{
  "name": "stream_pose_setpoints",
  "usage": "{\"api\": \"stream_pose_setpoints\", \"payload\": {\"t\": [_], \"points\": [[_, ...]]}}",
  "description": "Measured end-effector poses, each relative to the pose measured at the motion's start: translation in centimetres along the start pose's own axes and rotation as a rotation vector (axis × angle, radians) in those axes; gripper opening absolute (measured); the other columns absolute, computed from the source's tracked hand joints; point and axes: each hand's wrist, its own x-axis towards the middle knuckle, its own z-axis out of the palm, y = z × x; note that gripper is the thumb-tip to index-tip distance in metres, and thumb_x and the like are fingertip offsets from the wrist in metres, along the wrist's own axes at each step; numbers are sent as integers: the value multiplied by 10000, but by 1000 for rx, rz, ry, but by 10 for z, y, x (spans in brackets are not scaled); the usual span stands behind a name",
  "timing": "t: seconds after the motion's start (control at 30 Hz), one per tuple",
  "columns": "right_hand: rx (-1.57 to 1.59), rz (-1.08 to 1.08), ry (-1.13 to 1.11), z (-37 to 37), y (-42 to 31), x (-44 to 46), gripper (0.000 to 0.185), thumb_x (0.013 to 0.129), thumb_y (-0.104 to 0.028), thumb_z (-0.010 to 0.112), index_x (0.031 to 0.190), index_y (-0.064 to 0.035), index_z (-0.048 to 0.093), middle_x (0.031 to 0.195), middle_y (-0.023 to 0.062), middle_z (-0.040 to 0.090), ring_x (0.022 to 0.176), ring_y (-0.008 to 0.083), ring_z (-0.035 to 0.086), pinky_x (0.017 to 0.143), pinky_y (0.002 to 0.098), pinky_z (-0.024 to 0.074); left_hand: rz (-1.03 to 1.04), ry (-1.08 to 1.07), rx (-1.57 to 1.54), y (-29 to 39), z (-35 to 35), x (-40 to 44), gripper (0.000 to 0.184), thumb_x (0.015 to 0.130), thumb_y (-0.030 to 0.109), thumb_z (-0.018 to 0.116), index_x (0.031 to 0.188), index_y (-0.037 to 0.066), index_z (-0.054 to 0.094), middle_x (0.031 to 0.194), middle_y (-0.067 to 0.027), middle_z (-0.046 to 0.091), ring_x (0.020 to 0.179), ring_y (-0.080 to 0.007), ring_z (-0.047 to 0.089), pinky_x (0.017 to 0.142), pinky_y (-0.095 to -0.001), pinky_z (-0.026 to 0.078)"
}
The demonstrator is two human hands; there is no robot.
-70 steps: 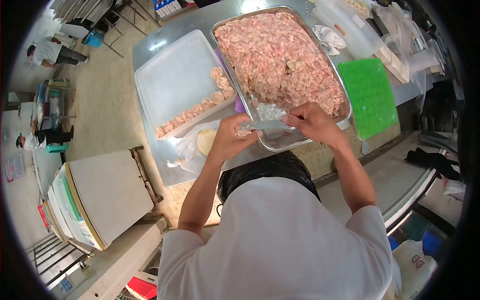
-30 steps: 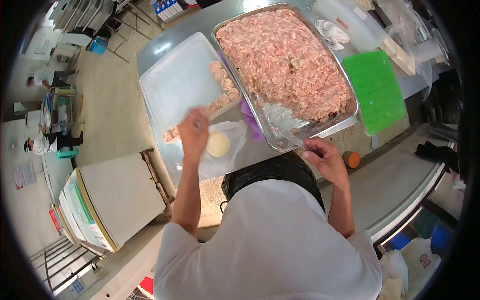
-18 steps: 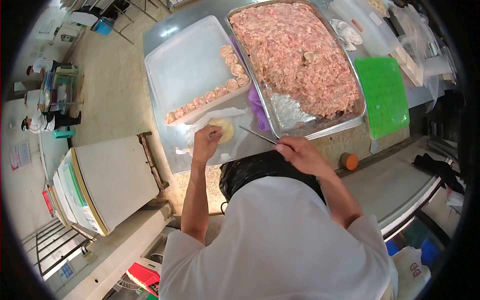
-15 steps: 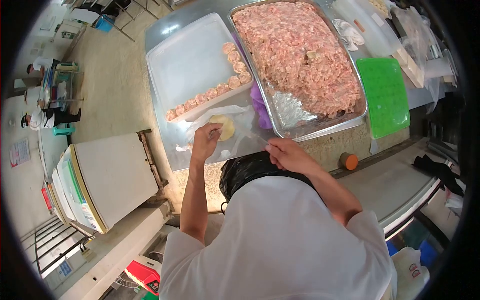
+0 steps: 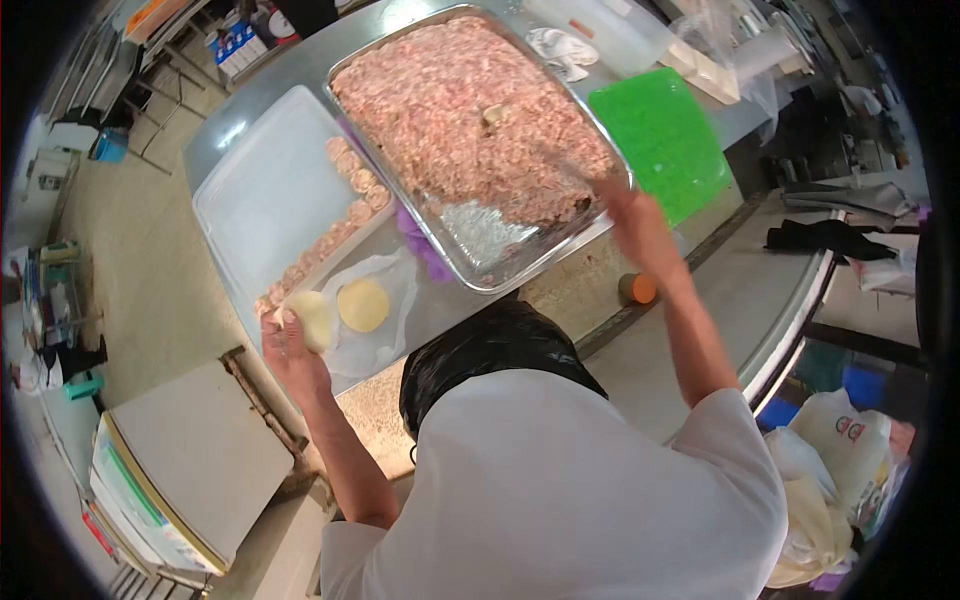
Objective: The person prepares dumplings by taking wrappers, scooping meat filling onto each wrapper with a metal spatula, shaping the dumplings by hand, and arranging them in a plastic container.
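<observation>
My left hand (image 5: 290,350) pinches a round, pale yellow dough wrapper (image 5: 309,318) at its edge, at the tray's near corner. Another dough wrapper (image 5: 363,305) lies on a thin white sheet (image 5: 395,285) on the table. Over the near right part of the ground meat (image 5: 470,110), my right hand (image 5: 632,215) is closed around a thin blade-like tool (image 5: 572,167), smeared by motion. The meat heaps up in a metal pan (image 5: 480,270) whose near corner shows bare metal. Filled dumplings (image 5: 350,215) line two sides of a white plastic tray (image 5: 265,185).
A green board (image 5: 665,145) lies right of the pan, with a white cloth (image 5: 562,50) and a clear plastic container (image 5: 610,30) behind. Purple material (image 5: 422,245) shows between pan and tray. An orange-topped cylinder (image 5: 638,289) stands below the table edge. A white cabinet (image 5: 205,460) is at left.
My left hand has moved left, now with a wrapper lifted, leaving another on the sheet. My right hand has swung from the table's front edge to over the meat. The view has shifted right.
</observation>
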Motion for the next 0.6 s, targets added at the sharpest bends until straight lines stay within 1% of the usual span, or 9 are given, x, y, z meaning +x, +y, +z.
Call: {"api": "stream_pose_setpoints", "payload": {"t": [0.03, 0.1, 0.13, 0.23, 0.27, 0.37, 0.4, 0.5, 0.6], "points": [[22, -109, 197, -10, 25, 11, 383, 887, -28, 553, 1255, -69, 652, 913, 278, 681, 849, 441, 683, 726, 507, 531, -123, -2, -185, -2, 10, 2, 332, 1068, 268, 522, 1285, 18, 549, 1275, -133, 609, 1193, -222, 599, 1000, -381, 500], [-98, -144, 326, -12, 65, 38, 394, 857, -14, 553, 1224, -94, 671, 902, 266, 689, 856, 436, 688, 741, 518, 534, -374, -4, -543, -5, 31, 4, 295, 1052, 203, 564, 1285, 23, 543, 1268, -121, 612, 1171, -203, 608, 978, -346, 516], [-138, -108, 316, -13, 65, 44, 382, 851, -15, 550, 1200, -96, 683, 900, 260, 693, 857, 437, 690, 746, 522, 537, -506, -35, -666, 7, 43, 1, 319, 1004, 86, 618, 1302, 21, 524, 1247, -110, 610, 1165, -191, 606, 961, -327, 525], [-244, -11, 247, -9, 59, 69, 363, 840, -21, 539, 1151, -103, 707, 903, 247, 704, 858, 439, 692, 757, 531, 547, -206, -272, -405, -1, 72, -3, 282, 978, 74, 648, 1243, 20, 567, 1170, -104, 636, 1093, -194, 630, 951, -334, 526], [-274, 13, 192, -5, 58, 80, 363, 841, -27, 536, 1151, -105, 708, 908, 245, 707, 857, 441, 693, 757, 532, 550, -57, -388, -146, 4, 73, -3, 234, 922, 11, 698, 1137, 9, 607, 1079, -89, 656, 980, -159, 639, 890, -303, 532], [-251, -31, 122, 9, 69, 97, 323, 856, -32, 538, 1133, -98, 691, 889, 254, 697, 835, 444, 686, 727, 535, 544, 460, -438, 222, 11, 88, -2, 209, 872, -30, 736, 1042, 5, 620, 1014, -69, 659, 895, -122, 620, 807, -265, 527], [-211, -64, 125, 8, 66, 98, 302, 861, -26, 552, 1121, -92, 690, 883, 254, 690, 830, 448, 677, 722, 533, 533, 440, -417, 117, 25, 95, -11, 292, 823, -96, 745, 1057, 8, 604, 1025, -76, 653, 888, -139, 618, 786, -282, 523], [-142, -111, 96, 14, 47, 89, 253, 865, -33, 546, 1062, -68, 702, 853, 262, 691, 811, 444, 685, 709, 542, 537, 468, -337, 20, 20, 102, -10, 249, 877, -37, 700, 1094, 12, 587, 1056, -97, 643, 935, -165, 616, 836, -316, 518], [-116, -94, 70, 26, 36, 79, 232, 879, -38, 542, 1047, -34, 701, 835, 271, 688, 803, 452, 682, 699, 546, 538, 10, -152, -508, 9, 115, 1, 265, 934, 41, 627, 1188, 0, 567, 1111, -133, 634, 1024, -230, 630, 927, -378, 516]]}}
